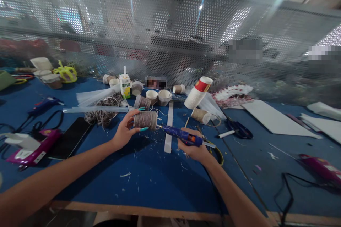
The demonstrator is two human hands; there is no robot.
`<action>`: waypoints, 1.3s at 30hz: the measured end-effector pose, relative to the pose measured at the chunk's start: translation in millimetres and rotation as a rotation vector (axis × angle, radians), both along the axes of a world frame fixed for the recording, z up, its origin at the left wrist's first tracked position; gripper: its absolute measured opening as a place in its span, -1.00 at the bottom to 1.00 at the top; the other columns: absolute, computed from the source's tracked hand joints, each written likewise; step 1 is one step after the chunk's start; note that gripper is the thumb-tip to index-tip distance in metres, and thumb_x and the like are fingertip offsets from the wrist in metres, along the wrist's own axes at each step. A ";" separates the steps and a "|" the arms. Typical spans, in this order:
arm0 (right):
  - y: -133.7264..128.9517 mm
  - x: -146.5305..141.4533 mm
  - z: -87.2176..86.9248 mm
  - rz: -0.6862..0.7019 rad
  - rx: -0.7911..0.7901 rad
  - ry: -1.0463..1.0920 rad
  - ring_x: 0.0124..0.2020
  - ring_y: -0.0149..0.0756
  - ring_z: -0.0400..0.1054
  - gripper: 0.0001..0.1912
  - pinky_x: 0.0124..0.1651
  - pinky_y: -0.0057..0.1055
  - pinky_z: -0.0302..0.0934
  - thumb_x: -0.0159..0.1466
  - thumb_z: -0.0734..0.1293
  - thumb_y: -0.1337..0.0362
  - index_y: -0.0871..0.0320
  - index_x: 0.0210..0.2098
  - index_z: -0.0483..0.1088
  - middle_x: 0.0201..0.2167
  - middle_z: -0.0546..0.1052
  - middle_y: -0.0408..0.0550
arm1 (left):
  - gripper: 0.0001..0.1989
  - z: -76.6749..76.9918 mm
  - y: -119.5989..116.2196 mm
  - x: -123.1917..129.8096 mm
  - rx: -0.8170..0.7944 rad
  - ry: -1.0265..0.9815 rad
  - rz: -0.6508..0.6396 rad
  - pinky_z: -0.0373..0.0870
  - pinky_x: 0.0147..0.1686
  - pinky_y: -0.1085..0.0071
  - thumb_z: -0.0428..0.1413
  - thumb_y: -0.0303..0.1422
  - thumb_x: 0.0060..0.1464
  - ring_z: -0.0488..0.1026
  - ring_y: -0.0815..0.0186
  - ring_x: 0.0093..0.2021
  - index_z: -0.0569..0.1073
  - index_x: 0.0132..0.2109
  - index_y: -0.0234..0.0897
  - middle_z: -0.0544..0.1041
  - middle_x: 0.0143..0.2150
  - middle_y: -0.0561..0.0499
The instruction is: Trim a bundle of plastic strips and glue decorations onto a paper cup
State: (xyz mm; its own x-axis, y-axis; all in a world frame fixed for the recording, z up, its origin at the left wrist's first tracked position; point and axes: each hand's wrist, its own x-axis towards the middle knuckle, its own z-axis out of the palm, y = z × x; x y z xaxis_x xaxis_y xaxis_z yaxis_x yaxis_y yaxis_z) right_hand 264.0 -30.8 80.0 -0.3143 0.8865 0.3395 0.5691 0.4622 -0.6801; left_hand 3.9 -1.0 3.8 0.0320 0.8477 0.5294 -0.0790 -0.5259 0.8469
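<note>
My left hand (127, 128), with long teal nails, holds a cup wrapped in grey-brown cord (145, 120) on its side, fingers around its left end. In my right hand (195, 147) is a blue glue gun (182, 135) with an orange trigger and a clear glue stick out of its back. The gun's nozzle points left and is at the cup's right end; whether they touch is hard to tell. A white strip (169, 127) lies flat on the table beneath the gun's front part. Another cord-wrapped cup (141, 103) lies just behind the held one.
Behind my hands are a tangle of cord (102, 113), a drink carton (125, 86) and stacked paper cups (198, 93). A phone (70, 138) and magenta power strip (36, 148) lie left. Dark-handled scissors (239, 128) and white boards (277, 118) are right.
</note>
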 end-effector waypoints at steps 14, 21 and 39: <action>0.1 0.3 2.1 0.078 -0.080 -0.006 -0.68 -0.49 0.11 -0.79 -0.61 -0.54 0.00 -0.01 0.25 0.35 0.14 -0.68 0.10 -0.73 0.21 -0.25 | -0.48 6.3 -3.1 0.6 -0.056 -0.029 -0.009 0.42 -0.09 0.21 0.22 -0.32 -0.07 0.38 0.18 -0.02 0.27 0.06 -0.14 0.27 0.14 -0.12; 8.0 4.7 -7.7 -0.214 0.178 -0.098 -0.55 -0.35 0.18 -0.71 -0.47 -0.42 0.11 0.13 0.27 0.12 0.11 -0.55 0.10 -0.59 0.25 -0.15 | -0.51 15.3 -3.9 3.4 -0.199 -0.115 0.084 0.49 -0.28 0.40 0.17 -0.23 -0.01 0.41 0.32 -0.21 0.22 0.06 -0.14 0.33 -0.04 -0.06; 16.9 7.8 -33.6 -0.349 0.289 -0.414 0.12 0.24 0.01 -0.26 -0.01 0.07 0.06 -0.02 0.38 0.03 0.22 0.03 0.05 0.11 0.10 0.33 | -0.57 11.6 -3.7 4.0 -0.224 -0.145 -0.032 0.44 -0.34 0.49 0.13 -0.23 0.01 0.34 0.40 -0.29 0.24 0.03 -0.13 0.31 -0.04 -0.03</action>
State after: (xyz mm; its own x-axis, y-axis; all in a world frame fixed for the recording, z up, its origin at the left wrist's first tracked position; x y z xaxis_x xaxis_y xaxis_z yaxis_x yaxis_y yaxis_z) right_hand 271.8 -13.9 46.4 -0.1798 0.8511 0.4933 0.9103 0.3340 -0.2445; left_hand 8.0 -4.6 15.4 -0.0022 0.9442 0.3293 -0.2216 -0.3216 0.9206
